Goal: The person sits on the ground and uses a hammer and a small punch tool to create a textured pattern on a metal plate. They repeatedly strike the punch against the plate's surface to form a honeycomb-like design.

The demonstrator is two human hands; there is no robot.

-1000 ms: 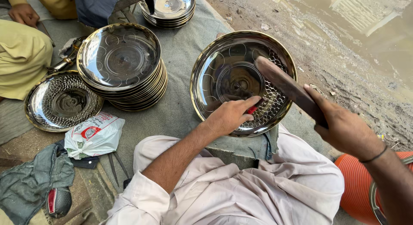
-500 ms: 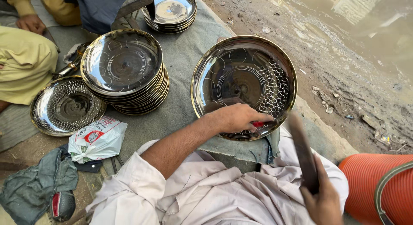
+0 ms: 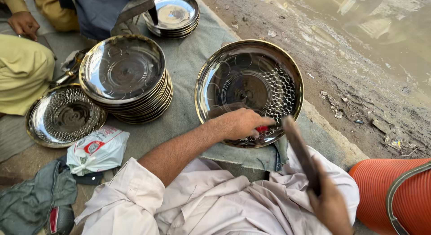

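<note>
A round steel plate (image 3: 233, 64) with a brass-coloured rim lies on grey cloth in front of me; part of its inner surface carries a dimpled pattern. My left hand (image 3: 240, 123) rests on the plate's near edge, fingers closed on a small red-handled punch (image 3: 261, 128). My right hand (image 3: 330, 203) is low at the right, gripping the handle of a dark hammer (image 3: 298, 147) whose head is near the plate's near rim.
A stack of plain steel plates (image 3: 125, 77) stands left of the plate, another stack (image 3: 175, 15) farther back. A patterned plate (image 3: 65, 116) and a white plastic bag (image 3: 96, 149) lie at left. Another person's hand (image 3: 22, 23) is at top left. An orange ribbed drum (image 3: 395, 194) sits right.
My right hand swung the hammer down from above the plate's right side to low at my right, then brought its head back toward the rim. My left hand stayed on the plate.
</note>
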